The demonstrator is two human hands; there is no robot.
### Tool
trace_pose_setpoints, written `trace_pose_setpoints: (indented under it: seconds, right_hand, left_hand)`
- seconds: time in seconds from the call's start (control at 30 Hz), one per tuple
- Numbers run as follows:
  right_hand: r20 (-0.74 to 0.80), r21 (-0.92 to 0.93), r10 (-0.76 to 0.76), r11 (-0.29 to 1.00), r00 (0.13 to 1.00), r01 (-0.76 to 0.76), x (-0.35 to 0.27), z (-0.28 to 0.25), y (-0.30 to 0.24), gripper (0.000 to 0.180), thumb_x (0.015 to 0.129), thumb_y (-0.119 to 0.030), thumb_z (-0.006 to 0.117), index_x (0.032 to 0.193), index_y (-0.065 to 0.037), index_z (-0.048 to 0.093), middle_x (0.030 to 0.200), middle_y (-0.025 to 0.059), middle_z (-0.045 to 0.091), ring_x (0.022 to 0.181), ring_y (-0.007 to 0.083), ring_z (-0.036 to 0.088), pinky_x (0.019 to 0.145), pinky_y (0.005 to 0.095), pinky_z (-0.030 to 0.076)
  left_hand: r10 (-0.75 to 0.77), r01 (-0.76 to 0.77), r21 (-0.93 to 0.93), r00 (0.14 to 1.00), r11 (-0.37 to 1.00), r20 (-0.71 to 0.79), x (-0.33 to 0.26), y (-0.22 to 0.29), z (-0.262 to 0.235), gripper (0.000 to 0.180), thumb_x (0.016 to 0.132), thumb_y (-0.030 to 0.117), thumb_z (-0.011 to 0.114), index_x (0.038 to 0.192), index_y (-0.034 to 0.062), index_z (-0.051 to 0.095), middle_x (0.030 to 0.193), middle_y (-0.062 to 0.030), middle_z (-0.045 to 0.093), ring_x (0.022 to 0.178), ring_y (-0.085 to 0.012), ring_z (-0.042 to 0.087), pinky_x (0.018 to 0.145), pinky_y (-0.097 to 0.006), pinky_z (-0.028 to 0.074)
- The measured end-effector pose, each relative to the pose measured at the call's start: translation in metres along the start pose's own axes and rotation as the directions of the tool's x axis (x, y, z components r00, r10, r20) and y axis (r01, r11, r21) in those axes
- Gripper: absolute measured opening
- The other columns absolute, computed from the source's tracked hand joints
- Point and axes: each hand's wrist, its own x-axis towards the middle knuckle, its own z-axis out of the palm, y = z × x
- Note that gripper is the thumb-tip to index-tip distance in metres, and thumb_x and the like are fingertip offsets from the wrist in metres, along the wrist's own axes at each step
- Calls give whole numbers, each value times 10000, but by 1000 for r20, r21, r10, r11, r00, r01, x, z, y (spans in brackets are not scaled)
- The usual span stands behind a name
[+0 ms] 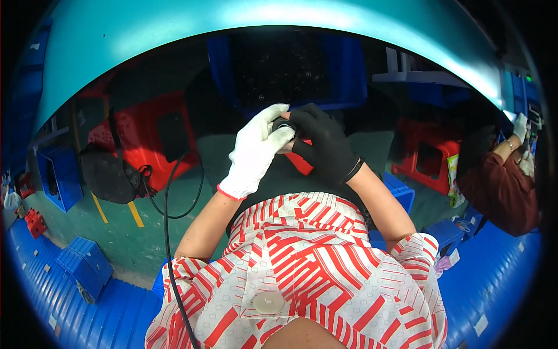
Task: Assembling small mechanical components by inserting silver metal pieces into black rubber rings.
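Observation:
My left hand [254, 151], in a white knit glove with a red cuff edge, has its fingers curled round a small dark part. This small black round part [283, 124] carries a shiny metallic ring and sits between my two hands above my lap. My right hand [325, 143], in a black glove with a bare fingertip showing, closes on the same part from the other side. Fingers cover most of it, so its full shape is hidden. Just beyond my hands stands a blue bin [353, 96] with dark small pieces inside, some glinting.
A teal table edge [174, 43] curves across the far side. Red stools [165, 139] stand left and right, with a black bag [104, 174] at the left one. A black cable [167, 232] runs down my left side. At far right another person [500, 180] works, wearing white gloves.

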Motion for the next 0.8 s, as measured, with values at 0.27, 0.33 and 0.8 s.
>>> trace_pose_setpoints:
  seconds: [0.27, 0.33, 0.8]
  right_hand:
    - [76, 174, 91, 979, 993, -104, -1, -9, 7, 444, 744, -69, 706, 1166, -81, 569, 1021, 126, 568, 872, 284, 593, 758, 339, 495]
    - [170, 142, 11, 989, 985, -35, 1, -12, 7, 439, 769, -63, 688, 1190, -85, 563, 1041, 128, 557, 897, 282, 591, 765, 341, 490]
    - [111, 33, 45, 998, 993, -48, -1, -4, 0, 474, 786, -161, 697, 1227, -94, 537, 1019, 129, 561, 847, 284, 593, 722, 362, 483]
  left_hand:
    - [-35, 48, -195, 997, 980, 72, -3, 4, -2, 464, 857, 25, 591, 1289, -61, 445, 1063, -177, 605, 920, -192, 645, 804, -271, 546]
    - [28, -28, -125, 1000, 992, 4, -3, -3, -7, 440, 857, 70, 594, 1263, -45, 467, 1093, -155, 594, 961, -207, 640, 832, -306, 549]
    - [-31, 27, -270, 999, 963, -12, -3, -10, -4, 404, 890, 35, 566, 1267, -65, 462, 1142, -195, 585, 1001, -227, 631, 822, -289, 556]
